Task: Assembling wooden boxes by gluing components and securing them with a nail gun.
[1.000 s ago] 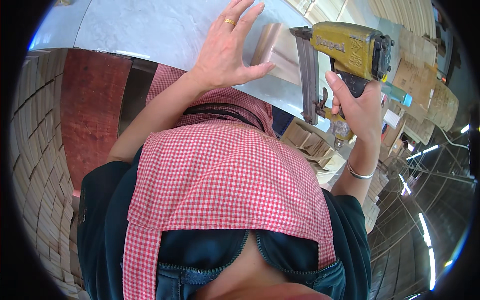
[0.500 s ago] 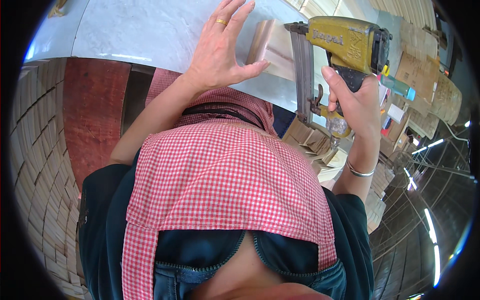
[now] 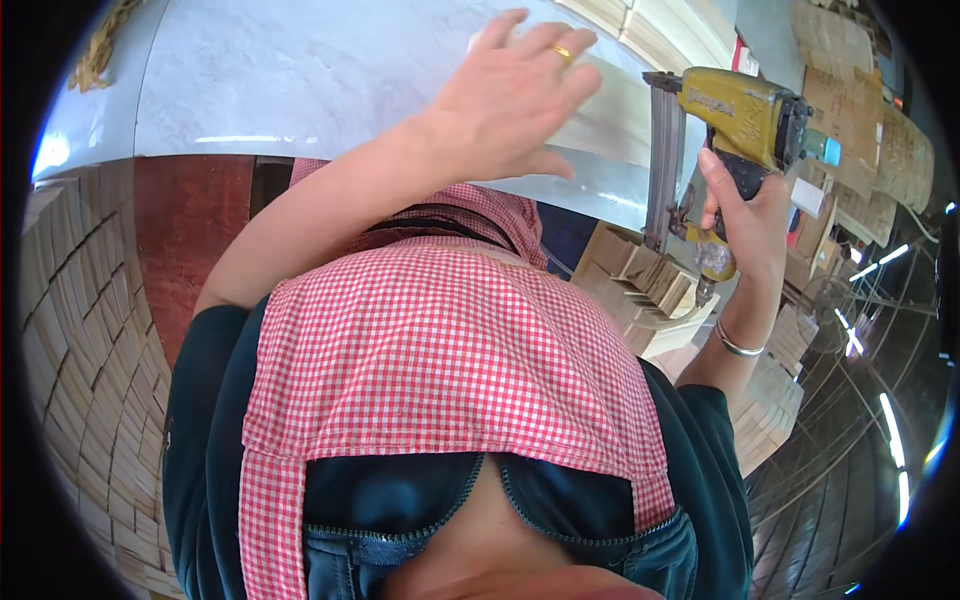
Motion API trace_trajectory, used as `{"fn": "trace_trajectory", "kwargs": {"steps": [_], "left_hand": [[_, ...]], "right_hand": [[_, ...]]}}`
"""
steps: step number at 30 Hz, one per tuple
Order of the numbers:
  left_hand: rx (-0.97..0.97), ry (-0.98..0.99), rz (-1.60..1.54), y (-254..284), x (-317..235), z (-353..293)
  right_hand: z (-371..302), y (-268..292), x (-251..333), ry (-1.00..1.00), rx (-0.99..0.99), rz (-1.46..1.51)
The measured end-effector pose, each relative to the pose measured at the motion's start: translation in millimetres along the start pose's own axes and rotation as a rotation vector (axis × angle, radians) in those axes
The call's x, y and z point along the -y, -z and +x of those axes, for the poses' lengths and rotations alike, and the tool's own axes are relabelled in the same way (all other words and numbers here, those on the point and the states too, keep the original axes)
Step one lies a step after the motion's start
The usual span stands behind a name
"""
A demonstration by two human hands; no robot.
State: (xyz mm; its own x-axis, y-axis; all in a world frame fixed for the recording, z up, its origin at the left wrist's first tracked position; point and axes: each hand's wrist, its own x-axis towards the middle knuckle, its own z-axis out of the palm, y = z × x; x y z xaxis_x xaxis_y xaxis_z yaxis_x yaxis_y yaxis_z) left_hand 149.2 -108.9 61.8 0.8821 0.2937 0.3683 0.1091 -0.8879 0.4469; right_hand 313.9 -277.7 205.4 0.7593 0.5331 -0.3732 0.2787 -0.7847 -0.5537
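Observation:
My right hand point(image 3: 752, 215) is wrapped round the black grip of a yellow pneumatic nail gun point(image 3: 735, 105). The gun's long grey magazine point(image 3: 662, 165) hangs at its left side, over the table's right part. My left hand point(image 3: 520, 100), a ring on one finger, hovers over the pale marbled table point(image 3: 300, 75) with its fingers spread and nothing in them. Between that hand and the gun lies a pale, blurred patch, partly hidden; whether it is wood I cannot tell.
Pale wooden strips point(image 3: 680, 35) lie at the table's far edge. A box of wooden pieces point(image 3: 650, 280) stands below the gun. Stacked wood point(image 3: 85, 350) rises on the left beside a red-brown panel point(image 3: 195, 230). Cardboard point(image 3: 845, 130) is at the far right.
My left hand has swung to the right across the table. The nail gun has moved right and slightly nearer with my right hand. The wooden piece that lay between them no longer shows clearly.

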Motion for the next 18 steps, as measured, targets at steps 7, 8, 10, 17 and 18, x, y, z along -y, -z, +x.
{"fn": "trace_trajectory", "kwargs": {"steps": [7,8,10,17,18], "left_hand": [[0.155,-0.004,0.034,-41.6,-9.4,27.9],[0.143,-0.014,0.047,-45.1,-9.7,29.2],[0.119,-0.031,0.073,-50.5,-9.0,30.2],[0.036,-0.066,0.156,-57.0,-3.3,29.8],[0.037,-0.064,0.15,-55.0,-4.3,30.0]], "right_hand": [[0.1,1.5,0.0,-0.028,0.03,-0.036],[2.3,2.8,-1.0,-0.024,0.046,-0.034],[6.7,4.8,-3.1,-0.013,0.082,-0.03],[13.6,5.8,-7.3,0.015,0.109,-0.008],[14.3,6.1,-7.3,0.011,0.116,-0.018]]}}
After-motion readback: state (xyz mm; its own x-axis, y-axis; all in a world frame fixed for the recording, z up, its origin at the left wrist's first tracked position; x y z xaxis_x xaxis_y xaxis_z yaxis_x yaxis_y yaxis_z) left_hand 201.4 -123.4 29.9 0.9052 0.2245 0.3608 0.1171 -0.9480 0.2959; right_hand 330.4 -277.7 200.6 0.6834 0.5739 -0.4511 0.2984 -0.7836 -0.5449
